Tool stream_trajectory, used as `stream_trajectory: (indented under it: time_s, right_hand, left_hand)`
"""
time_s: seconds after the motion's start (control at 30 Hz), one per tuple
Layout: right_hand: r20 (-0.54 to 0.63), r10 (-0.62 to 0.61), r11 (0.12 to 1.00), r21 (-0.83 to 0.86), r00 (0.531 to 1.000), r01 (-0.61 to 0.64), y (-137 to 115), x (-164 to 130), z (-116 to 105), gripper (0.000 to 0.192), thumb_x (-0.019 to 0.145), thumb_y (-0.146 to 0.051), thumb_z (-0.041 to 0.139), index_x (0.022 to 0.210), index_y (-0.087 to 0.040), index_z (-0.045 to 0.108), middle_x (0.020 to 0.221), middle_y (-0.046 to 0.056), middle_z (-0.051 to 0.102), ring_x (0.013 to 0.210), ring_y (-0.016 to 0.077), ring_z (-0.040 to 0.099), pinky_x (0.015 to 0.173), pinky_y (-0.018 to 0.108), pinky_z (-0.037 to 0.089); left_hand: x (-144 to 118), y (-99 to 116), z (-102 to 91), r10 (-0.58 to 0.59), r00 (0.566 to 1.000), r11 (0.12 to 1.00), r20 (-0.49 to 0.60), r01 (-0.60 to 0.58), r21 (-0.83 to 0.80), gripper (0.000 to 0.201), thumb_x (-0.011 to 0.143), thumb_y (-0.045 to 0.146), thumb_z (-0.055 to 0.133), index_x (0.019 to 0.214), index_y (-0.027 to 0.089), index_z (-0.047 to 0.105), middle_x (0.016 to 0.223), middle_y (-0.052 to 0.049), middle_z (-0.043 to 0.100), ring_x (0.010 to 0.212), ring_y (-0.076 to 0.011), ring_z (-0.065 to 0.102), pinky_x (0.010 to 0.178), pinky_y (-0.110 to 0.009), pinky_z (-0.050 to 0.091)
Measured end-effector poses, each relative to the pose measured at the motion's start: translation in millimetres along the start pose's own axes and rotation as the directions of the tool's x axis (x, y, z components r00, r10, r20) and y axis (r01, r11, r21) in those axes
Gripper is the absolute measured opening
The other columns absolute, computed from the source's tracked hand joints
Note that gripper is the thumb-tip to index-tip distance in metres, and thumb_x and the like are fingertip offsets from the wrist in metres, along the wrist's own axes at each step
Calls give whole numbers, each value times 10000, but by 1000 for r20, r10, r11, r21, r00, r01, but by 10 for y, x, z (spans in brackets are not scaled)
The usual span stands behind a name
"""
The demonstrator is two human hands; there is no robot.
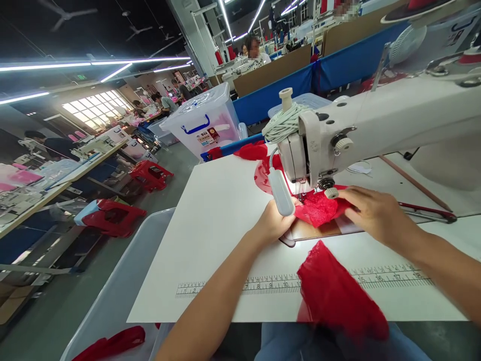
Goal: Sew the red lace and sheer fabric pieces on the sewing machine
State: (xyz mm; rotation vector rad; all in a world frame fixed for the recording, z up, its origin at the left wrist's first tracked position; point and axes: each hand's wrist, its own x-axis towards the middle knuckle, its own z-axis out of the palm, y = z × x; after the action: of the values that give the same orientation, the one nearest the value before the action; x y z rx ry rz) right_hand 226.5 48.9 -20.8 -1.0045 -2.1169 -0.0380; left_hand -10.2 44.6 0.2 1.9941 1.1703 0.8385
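Observation:
A white sewing machine (376,120) stands on a white table (218,220). Red lace fabric (319,208) lies under its needle area. My left hand (272,220) holds the fabric's left edge just below the machine's small lamp (281,193). My right hand (370,210) presses flat on the fabric's right side, fingers pointing left. More of the red lace (338,296) trails over the table's front edge toward my lap, across a printed ruler (263,286).
A grey bin (120,286) with red cloth (112,343) sits at the table's left. Behind are a clear lidded box (205,120), red stools (150,173), blue dividers and other workers at machines. Scissors (428,213) lie right of my hand.

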Motion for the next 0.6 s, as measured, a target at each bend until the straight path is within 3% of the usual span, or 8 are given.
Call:
stream_trajectory:
  time_s: [0.13, 0.33, 0.47, 0.53, 0.6]
  right_hand:
    - [-85, 82, 995, -56, 993, -86, -42, 3, -59, 187, 867, -116, 448, 889, -261, 564, 821, 18, 701, 698, 204, 658, 593, 313, 469]
    - [-100, 57, 996, 69, 993, -50, -141, 37, -61, 192, 834, -80, 469, 866, -257, 535, 821, 26, 701, 677, 176, 662, 580, 286, 493]
    - [-141, 216, 967, 165, 966, -192, -154, 49, -70, 110, 868, -138, 514, 908, -235, 544, 640, -5, 674, 575, 166, 664, 585, 281, 528]
    - [-109, 297, 931, 252, 949, -263, -150, 48, -61, 74, 880, -169, 517, 907, -232, 543, 653, -4, 673, 568, 166, 672, 594, 287, 544]
    - [-44, 256, 937, 255, 966, -237, -139, 37, -40, 87, 868, -164, 517, 902, -242, 535, 755, 20, 687, 605, 170, 678, 600, 296, 544]
  left_hand:
    - [16, -7, 10, -44, 999, 998, 1, 44, -47, 96, 808, 126, 528, 758, 175, 594, 753, -5, 618, 716, -145, 558, 694, -263, 479]
    - [38, -25, 20, -89, 996, 991, -5, 88, -104, 131, 831, 132, 508, 722, 154, 578, 726, -6, 581, 683, -124, 515, 639, -245, 428]
    - [32, -14, 35, -108, 994, 984, 6, 108, -144, 166, 846, 165, 490, 683, 167, 517, 662, 17, 501, 614, -106, 441, 565, -235, 382]
    - [31, -17, 42, -103, 995, 982, 10, 104, -156, 202, 852, 190, 485, 651, 178, 467, 629, 33, 451, 583, -97, 403, 549, -235, 364]
    - [33, -30, 49, -90, 996, 984, 5, 90, -156, 234, 851, 211, 486, 628, 188, 420, 611, 42, 418, 571, -96, 386, 549, -239, 361]
